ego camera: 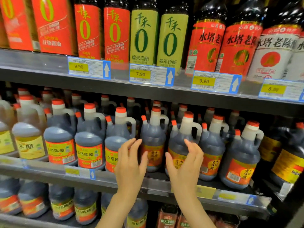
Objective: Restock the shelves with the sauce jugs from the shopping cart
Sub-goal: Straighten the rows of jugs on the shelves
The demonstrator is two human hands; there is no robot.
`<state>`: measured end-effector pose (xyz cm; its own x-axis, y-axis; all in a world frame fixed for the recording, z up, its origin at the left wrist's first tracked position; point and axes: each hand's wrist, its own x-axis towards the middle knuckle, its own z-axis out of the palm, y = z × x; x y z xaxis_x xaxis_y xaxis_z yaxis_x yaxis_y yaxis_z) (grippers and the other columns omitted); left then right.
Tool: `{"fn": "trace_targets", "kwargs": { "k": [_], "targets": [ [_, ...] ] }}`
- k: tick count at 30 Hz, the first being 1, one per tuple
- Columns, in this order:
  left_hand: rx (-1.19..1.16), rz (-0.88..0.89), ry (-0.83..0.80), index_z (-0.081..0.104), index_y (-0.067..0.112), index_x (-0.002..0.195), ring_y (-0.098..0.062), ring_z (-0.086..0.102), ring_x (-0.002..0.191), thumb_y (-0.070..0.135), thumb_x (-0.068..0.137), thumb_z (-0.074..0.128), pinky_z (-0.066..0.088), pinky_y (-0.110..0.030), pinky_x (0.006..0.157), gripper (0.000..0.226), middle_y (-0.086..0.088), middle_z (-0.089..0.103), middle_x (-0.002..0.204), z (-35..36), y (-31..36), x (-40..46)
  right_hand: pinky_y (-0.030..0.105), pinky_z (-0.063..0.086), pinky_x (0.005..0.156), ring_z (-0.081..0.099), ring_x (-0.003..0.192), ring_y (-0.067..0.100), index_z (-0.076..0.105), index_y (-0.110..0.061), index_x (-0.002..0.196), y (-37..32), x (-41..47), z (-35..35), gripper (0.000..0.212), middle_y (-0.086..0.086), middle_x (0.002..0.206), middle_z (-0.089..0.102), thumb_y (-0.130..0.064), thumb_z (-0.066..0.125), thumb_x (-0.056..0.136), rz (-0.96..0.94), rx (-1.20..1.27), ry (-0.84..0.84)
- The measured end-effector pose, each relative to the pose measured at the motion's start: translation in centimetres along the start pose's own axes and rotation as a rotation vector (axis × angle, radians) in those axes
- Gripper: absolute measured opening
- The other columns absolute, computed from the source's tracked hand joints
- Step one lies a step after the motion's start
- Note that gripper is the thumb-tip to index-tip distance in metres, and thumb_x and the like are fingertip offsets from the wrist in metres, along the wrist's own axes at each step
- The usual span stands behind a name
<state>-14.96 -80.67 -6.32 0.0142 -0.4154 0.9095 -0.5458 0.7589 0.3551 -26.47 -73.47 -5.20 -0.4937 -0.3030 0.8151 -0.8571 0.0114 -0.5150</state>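
While both hands are hovering spread and empty in front of the middle shelf (158,185), the left hand (130,163) and the right hand (185,162) are flanking one dark sauce jug (153,142), which is standing slightly back from the shelf edge, with neither hand clearly touching it. Dark sauce jugs with red caps are lining that shelf on both sides, with yellow-liquid jugs (29,137) sitting at its far left. Above that shelf, tall bottles (143,35) are standing over price tags (151,75). Below it, more jugs are filling another grey metal shelf.
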Motion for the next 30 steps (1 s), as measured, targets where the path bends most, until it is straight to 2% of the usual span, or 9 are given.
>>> {"fn": "trace_targets", "kwargs": {
  "k": [2, 5, 9, 11, 14, 18, 22, 27, 30],
  "targets": [
    [0.008, -0.057, 0.062, 0.048, 0.013, 0.115, -0.023, 0.049, 0.100, 0.020, 0.081, 0.068, 0.043, -0.026, 0.082, 0.040, -0.015, 0.055, 0.109, -1.5, -1.6, 0.2, 0.024, 0.037, 0.097, 0.044, 0.115, 0.019, 0.042, -0.010, 0.128, -1.7, -0.4, 0.8, 0.059, 0.013, 0.122, 0.047, -0.026, 0.071, 0.079, 0.000, 0.109, -0.093],
    [0.064, -0.167, -0.013, 0.047, 0.013, 0.121, -0.030, 0.047, 0.107, 0.020, 0.072, 0.078, 0.050, -0.038, 0.077, 0.059, -0.021, 0.052, 0.117, -2.7, -3.7, 0.5, 0.028, 0.042, 0.088, 0.049, 0.116, 0.026, 0.035, -0.012, 0.139, -3.7, -0.3, 3.0, 0.069, 0.012, 0.127, 0.044, -0.030, 0.069, 0.082, 0.151, 0.147, -0.309],
    [0.102, -0.188, -0.161, 0.035, 0.022, 0.133, -0.041, 0.049, 0.117, 0.028, 0.068, 0.080, 0.051, -0.048, 0.081, 0.078, -0.022, 0.047, 0.130, -2.7, -5.0, 0.2, 0.042, 0.046, 0.091, 0.041, 0.127, 0.039, 0.020, -0.018, 0.148, -5.4, 0.1, 5.0, 0.082, 0.020, 0.148, 0.029, -0.041, 0.064, 0.083, 0.169, -0.122, -0.362],
    [0.100, -0.185, -0.160, 0.034, 0.022, 0.133, -0.042, 0.050, 0.117, 0.029, 0.068, 0.080, 0.050, -0.048, 0.082, 0.080, -0.022, 0.048, 0.131, -2.6, -5.2, 0.0, 0.044, 0.044, 0.096, 0.035, 0.133, 0.039, 0.012, -0.020, 0.150, -5.6, 0.4, 5.7, 0.086, 0.020, 0.153, 0.018, -0.044, 0.062, 0.084, 0.210, -0.175, -0.383],
    [0.075, -0.176, -0.149, 0.036, 0.022, 0.132, -0.041, 0.053, 0.114, 0.028, 0.066, 0.081, 0.051, -0.046, 0.081, 0.080, -0.022, 0.050, 0.128, -2.6, -5.2, 0.0, 0.042, 0.046, 0.092, 0.038, 0.130, 0.040, 0.006, -0.025, 0.150, -5.3, 1.0, 6.5, 0.086, 0.018, 0.155, 0.010, -0.040, 0.061, 0.086, 0.290, -0.132, -0.409],
    [0.052, -0.179, -0.159, 0.039, 0.021, 0.130, -0.038, 0.053, 0.111, 0.028, 0.063, 0.084, 0.054, -0.043, 0.071, 0.081, -0.021, 0.053, 0.125, -2.5, -5.5, 0.1, 0.042, 0.050, 0.082, 0.047, 0.121, 0.042, 0.018, -0.027, 0.147, -4.8, 1.3, 7.1, 0.084, 0.018, 0.149, 0.024, -0.039, 0.067, 0.081, 0.308, -0.099, -0.356],
    [0.050, -0.181, -0.151, 0.042, 0.019, 0.129, -0.032, 0.046, 0.112, 0.029, 0.062, 0.084, 0.054, -0.041, 0.067, 0.080, -0.020, 0.053, 0.125, -2.5, -5.5, 0.2, 0.042, 0.049, 0.077, 0.045, 0.120, 0.037, 0.030, -0.028, 0.143, -5.6, 0.5, 6.7, 0.082, 0.016, 0.138, 0.036, -0.046, 0.071, 0.074, 0.322, -0.213, -0.265],
    [0.021, -0.187, -0.170, 0.041, 0.019, 0.128, -0.038, 0.052, 0.108, 0.028, 0.064, 0.083, 0.053, -0.040, 0.064, 0.078, -0.023, 0.054, 0.122, -2.4, -5.5, 0.4, 0.040, 0.048, 0.067, 0.045, 0.109, 0.035, 0.042, -0.021, 0.133, -6.3, -0.8, 6.0, 0.077, 0.017, 0.120, 0.041, -0.049, 0.075, 0.070, 0.312, -0.249, -0.217],
    [0.003, -0.191, -0.167, 0.041, 0.018, 0.128, -0.032, 0.044, 0.108, 0.028, 0.064, 0.083, 0.053, -0.040, 0.064, 0.076, -0.023, 0.053, 0.121, -2.2, -5.6, 0.4, 0.040, 0.049, 0.063, 0.045, 0.110, 0.035, 0.044, -0.020, 0.130, -6.3, -1.3, 5.6, 0.075, 0.016, 0.121, 0.042, -0.049, 0.076, 0.069, 0.301, -0.258, -0.192]
  ]
}}
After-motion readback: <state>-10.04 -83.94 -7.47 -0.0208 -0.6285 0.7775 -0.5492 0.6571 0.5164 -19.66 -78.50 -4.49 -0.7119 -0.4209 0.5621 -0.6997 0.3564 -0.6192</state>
